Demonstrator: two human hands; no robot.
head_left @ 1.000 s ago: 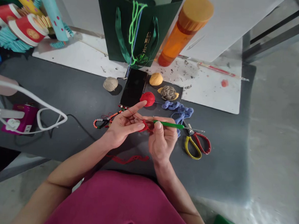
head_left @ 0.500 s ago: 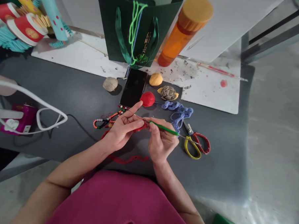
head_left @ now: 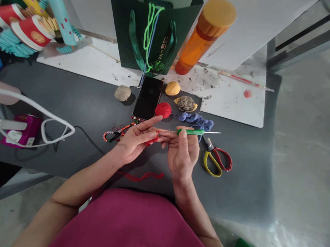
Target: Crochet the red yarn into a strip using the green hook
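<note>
My left hand (head_left: 134, 140) pinches a small red crocheted piece (head_left: 152, 140) between its fingertips, with part of the piece hidden by the fingers. My right hand (head_left: 183, 149) grips a green-handled crochet hook (head_left: 190, 132), whose thin metal end points right. Its fingers reach across to touch my left fingertips. A red yarn ball (head_left: 163, 110) sits just above my left hand, and a red crocheted strip (head_left: 141, 176) lies on the table below it. A thin strand seems to link the work to the ball.
A dark grey table (head_left: 233, 192) holds a black phone (head_left: 148, 98), tan and orange yarn balls (head_left: 172, 88), a bead string (head_left: 118, 133), blue crochet (head_left: 196, 120) and yellow-red scissors (head_left: 214, 158). Behind stand a green bag (head_left: 152, 32) and an orange bottle (head_left: 204, 38).
My right hand has moved up and the hook has swung from a slant to level. My right fingers now reach closer to my left fingertips. The table items stay in place.
</note>
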